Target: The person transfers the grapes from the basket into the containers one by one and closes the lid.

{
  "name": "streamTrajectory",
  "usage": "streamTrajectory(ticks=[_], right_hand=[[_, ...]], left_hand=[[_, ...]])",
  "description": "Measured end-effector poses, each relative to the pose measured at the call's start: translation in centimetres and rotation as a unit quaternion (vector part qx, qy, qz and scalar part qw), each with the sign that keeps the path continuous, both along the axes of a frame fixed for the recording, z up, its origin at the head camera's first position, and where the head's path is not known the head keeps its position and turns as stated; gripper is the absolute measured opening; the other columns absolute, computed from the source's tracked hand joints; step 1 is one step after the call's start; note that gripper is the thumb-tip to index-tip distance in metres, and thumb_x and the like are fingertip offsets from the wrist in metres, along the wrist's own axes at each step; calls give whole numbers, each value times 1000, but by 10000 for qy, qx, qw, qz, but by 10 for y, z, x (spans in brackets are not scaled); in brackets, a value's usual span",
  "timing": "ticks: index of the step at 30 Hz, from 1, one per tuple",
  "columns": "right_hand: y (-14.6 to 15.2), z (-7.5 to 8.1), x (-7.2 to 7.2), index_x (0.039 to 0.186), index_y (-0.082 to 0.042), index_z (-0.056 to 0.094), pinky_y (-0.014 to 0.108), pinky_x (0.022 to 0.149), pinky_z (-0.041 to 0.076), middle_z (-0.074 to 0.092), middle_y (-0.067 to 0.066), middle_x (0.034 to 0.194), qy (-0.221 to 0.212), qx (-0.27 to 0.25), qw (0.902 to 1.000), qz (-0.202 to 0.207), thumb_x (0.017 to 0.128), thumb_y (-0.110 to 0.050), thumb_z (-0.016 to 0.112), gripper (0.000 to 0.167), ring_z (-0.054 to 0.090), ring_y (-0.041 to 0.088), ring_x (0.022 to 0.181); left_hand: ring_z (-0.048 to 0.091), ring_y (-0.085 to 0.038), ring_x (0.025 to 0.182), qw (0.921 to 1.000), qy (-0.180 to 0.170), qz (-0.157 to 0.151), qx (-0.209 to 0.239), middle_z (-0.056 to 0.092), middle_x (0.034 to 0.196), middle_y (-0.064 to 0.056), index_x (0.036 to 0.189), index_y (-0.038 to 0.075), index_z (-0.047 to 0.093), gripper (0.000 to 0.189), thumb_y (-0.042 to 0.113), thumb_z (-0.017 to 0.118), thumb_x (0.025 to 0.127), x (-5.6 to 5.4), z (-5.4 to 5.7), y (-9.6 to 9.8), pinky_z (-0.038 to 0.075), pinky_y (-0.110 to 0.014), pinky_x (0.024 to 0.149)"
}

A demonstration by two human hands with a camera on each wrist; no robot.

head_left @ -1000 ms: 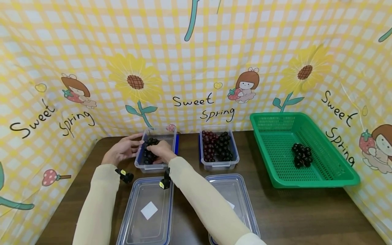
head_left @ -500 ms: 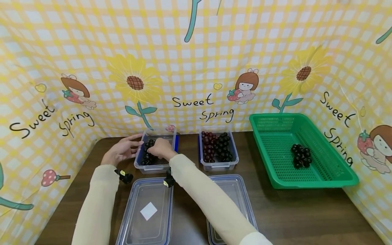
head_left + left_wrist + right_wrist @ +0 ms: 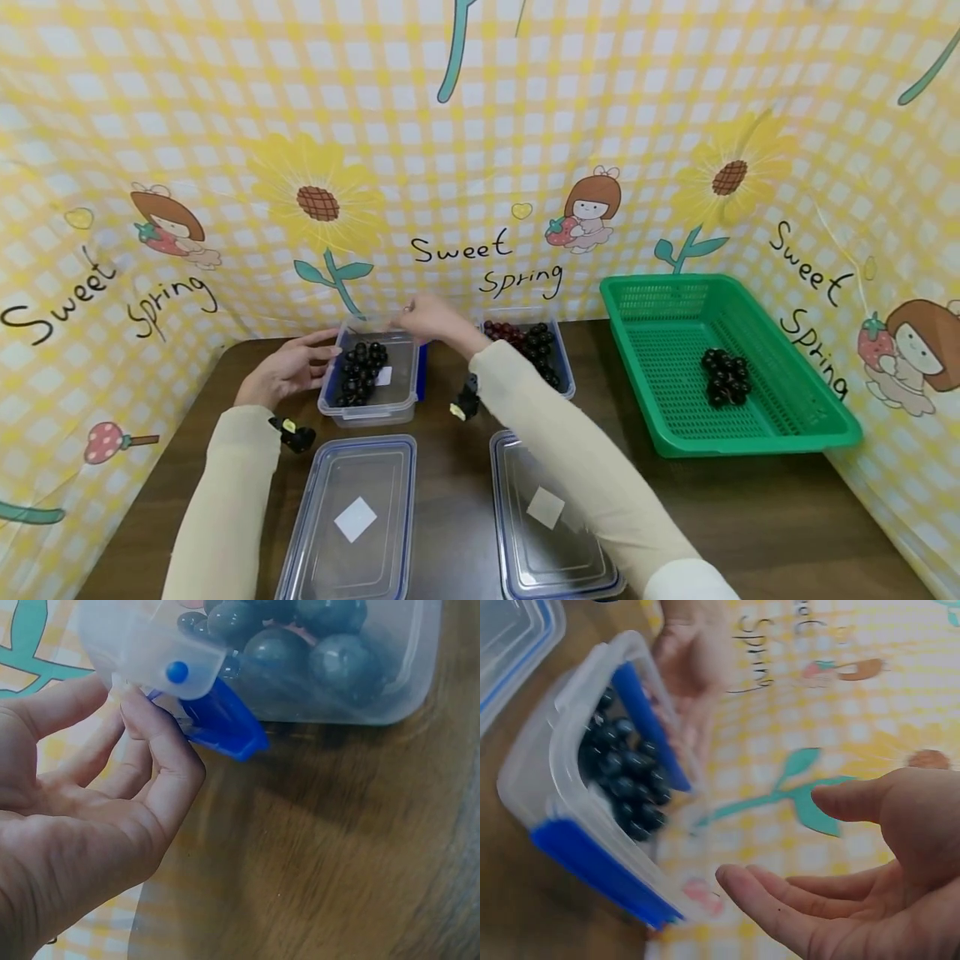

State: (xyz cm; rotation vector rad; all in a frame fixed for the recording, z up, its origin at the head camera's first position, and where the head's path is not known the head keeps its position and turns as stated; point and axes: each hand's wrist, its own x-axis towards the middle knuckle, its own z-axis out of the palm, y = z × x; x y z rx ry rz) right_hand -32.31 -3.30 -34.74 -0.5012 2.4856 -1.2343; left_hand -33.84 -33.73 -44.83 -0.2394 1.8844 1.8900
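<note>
A clear plastic food container (image 3: pixel 378 411) with blue side clips stands at the back left, a bunch of dark grapes (image 3: pixel 363 367) lying in its left part. My left hand (image 3: pixel 288 371) holds the container's left rim, fingertips at the edge beside a hanging blue clip (image 3: pixel 225 727) in the left wrist view. Above the container's right rear corner is my right hand (image 3: pixel 435 321), empty. Its fingers and thumb are apart in the right wrist view. A second container (image 3: pixel 566 385), partly behind the right forearm, holds red grapes (image 3: pixel 504 332) and dark grapes (image 3: pixel 538 337).
Two clear lids with blue seals lie in front, a left lid (image 3: pixel 375 492) and a right lid (image 3: pixel 555 554) partly under the right sleeve. On the right, a green basket (image 3: pixel 750 446) holds another bunch of dark grapes (image 3: pixel 726 379). A checked cloth (image 3: pixel 450 167) rises behind the table.
My right hand has let go of the grapes in the left container and lifted out, up and to the right. The left hand stays at the rim. The head view has shifted slightly.
</note>
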Motion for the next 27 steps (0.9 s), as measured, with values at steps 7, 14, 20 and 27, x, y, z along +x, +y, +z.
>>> streamTrajectory(ticks=[7, 14, 20, 27], right_hand=[[55, 24, 10, 117, -1, 69, 25, 73, 62, 71, 6, 94, 284, 36, 9989, 384, 104, -36, 66, 37, 71, 14, 75], [121, 49, 31, 136, -2, 65, 32, 79, 63, 75, 15, 122, 1012, 142, 9921, 722, 105, -29, 66, 41, 77, 24, 94], [193, 66, 47, 135, -8, 67, 42, 93, 61, 75, 10, 122, 1338, 542, 9870, 712, 103, -28, 70, 38, 74, 26, 110], [276, 73, 56, 136, -9, 67, 46, 92, 58, 74, 11, 122, 1391, 1067, 9845, -24, 102, -31, 71, 41, 73, 24, 105]], left_hand=[[60, -9, 79, 9999, -65, -99, -77, 61, 100, 7, 170, 23, 20, 76, 16, 62, 107, 2, 0, 0, 56, -28, 72], [61, -9, 81, 9999, -79, -136, -64, 61, 105, 6, 170, 24, 19, 77, 16, 62, 107, 3, -3, -2, 57, -28, 73], [60, -8, 81, 9998, -46, -157, -92, 61, 105, 7, 170, 25, 19, 76, 17, 62, 108, 0, 0, 0, 56, -27, 74], [60, -7, 83, 9994, -45, -264, -225, 59, 105, 8, 170, 24, 17, 79, 19, 63, 107, -1, 7, 3, 56, -27, 75]])
